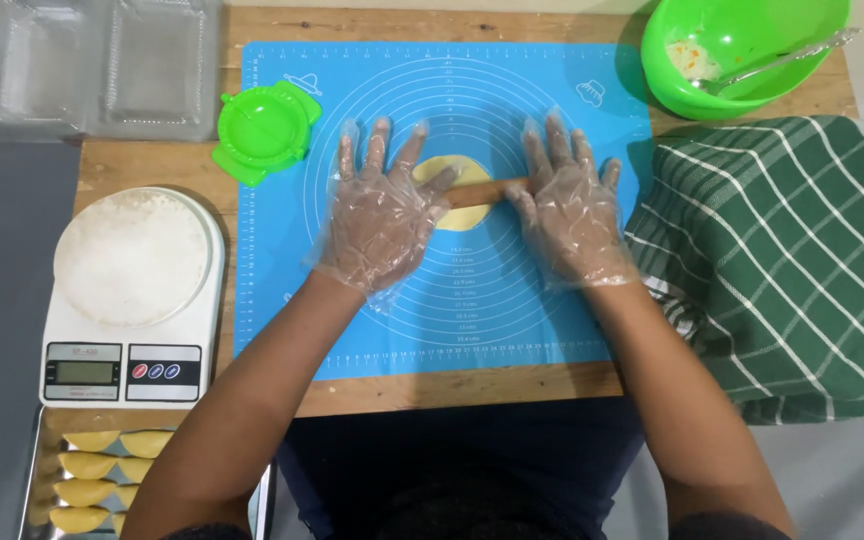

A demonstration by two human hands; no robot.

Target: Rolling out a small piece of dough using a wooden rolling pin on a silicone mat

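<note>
Blue silicone covers most of the wooden table [452, 388]: a baking mat [282, 300] printed with rings, and all the rolling happens at its middle. To its right lies a green checked cloth [792, 270], bunched over the table's edge. On the left stands a white kitchen scale [132, 300], its round plate dusted pale with flour. Below the scale a metal tray [37, 470] carries several folded yellow pastries [102, 465] in a stack of rows, so a good batch looks already shaped and set aside. At the top right a green bowl [742, 50] holds only a smear of filling and a metal spoon [782, 60], which suggests the filling is close to used up. A green dumpling press [260, 128] waits shut near the mat's top left corner.

Both hands wear clear plastic gloves. The left hand [382, 215] and the right hand [567, 210] lie flat, fingers spread, palms pressing on a wooden rolling pin [487, 190] rather than clasping it. Under the pin sits a small yellow dough disc [457, 170], round and fairly thin already. It is rolled but not yet filled or folded.
</note>
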